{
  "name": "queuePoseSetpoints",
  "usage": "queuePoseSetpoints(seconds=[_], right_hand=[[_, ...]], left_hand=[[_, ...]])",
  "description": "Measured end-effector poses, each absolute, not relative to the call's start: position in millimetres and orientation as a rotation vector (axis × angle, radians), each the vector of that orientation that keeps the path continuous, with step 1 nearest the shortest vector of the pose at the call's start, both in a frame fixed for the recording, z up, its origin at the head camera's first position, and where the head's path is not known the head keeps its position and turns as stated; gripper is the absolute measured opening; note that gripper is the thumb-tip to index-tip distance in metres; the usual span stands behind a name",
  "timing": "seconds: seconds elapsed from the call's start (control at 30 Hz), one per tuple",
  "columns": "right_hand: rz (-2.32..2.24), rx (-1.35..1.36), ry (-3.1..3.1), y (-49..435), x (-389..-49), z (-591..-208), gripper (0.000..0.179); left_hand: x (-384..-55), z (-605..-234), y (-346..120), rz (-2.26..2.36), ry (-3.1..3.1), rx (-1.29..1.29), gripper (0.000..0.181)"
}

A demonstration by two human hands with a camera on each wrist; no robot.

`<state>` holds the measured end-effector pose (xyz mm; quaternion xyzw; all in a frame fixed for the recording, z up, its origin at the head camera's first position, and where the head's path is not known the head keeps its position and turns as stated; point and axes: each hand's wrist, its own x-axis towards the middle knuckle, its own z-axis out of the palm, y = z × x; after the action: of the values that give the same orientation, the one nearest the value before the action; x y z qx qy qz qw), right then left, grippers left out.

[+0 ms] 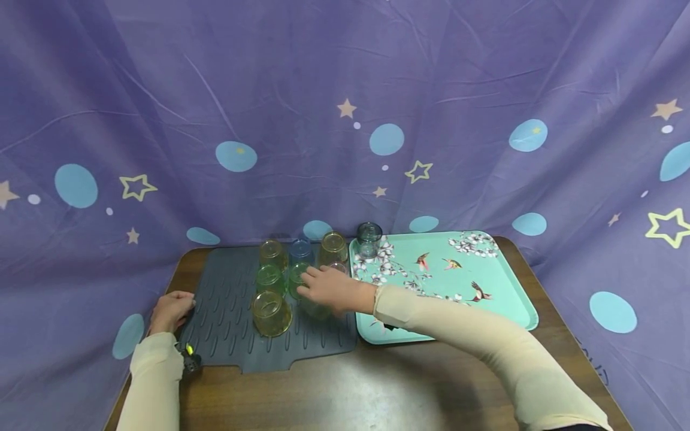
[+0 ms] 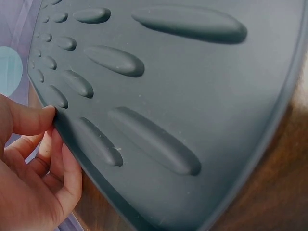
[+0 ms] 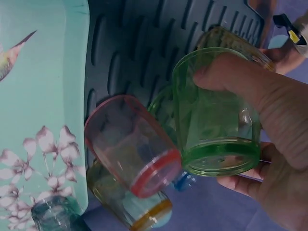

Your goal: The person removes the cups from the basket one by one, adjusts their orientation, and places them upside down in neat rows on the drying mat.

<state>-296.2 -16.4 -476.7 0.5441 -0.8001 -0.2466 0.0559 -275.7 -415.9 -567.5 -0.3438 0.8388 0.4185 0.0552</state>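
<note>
My left hand [image 1: 171, 311] pinches the left edge of a dark grey ridged drying mat [image 2: 211, 91] between thumb and fingers. Toward the mat's right side, my right hand [image 1: 330, 290] grips a clear green glass [image 3: 214, 110], thumb across its wall and fingers behind. That glass is bottom-up, and the hand mostly hides it in the head view. Close beside it stands a pink glass [image 3: 130, 144]. Other upturned glasses share the mat: green ones [image 1: 271, 279], a blue one [image 1: 300, 251], and amber ones [image 1: 272, 313] at the front and back.
A mint tray [image 1: 512, 299] printed with birds and blossoms lies right of the mat. One dark teal glass [image 1: 369, 239] stands at its back left corner. The wooden table [image 1: 345, 395] shows in front, and a purple curtain [image 1: 302, 72] hangs behind.
</note>
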Motion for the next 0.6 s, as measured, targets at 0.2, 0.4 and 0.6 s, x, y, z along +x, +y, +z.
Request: queuePoseSetpoints(seconds=[0.2,0.4,0.6], right_hand=[[-0.771,1.64,-2.421,-27.9,-297.2,-490.0,0.086],[-0.855,1.641,-2.432,-38.2,-296.9,-498.5,0.088],[-0.877,1.642,-2.452,-44.0,-296.2,-502.8,0.081]], left_hand=[[-275.5,-566.1,-414.0,1.284,2.544,-1.031,0.039],[-276.5,-565.6,-413.4,1.291,2.526,-1.062,0.038],[-276.1,-566.6,-415.6,1.297,2.523,-1.052,0.036]])
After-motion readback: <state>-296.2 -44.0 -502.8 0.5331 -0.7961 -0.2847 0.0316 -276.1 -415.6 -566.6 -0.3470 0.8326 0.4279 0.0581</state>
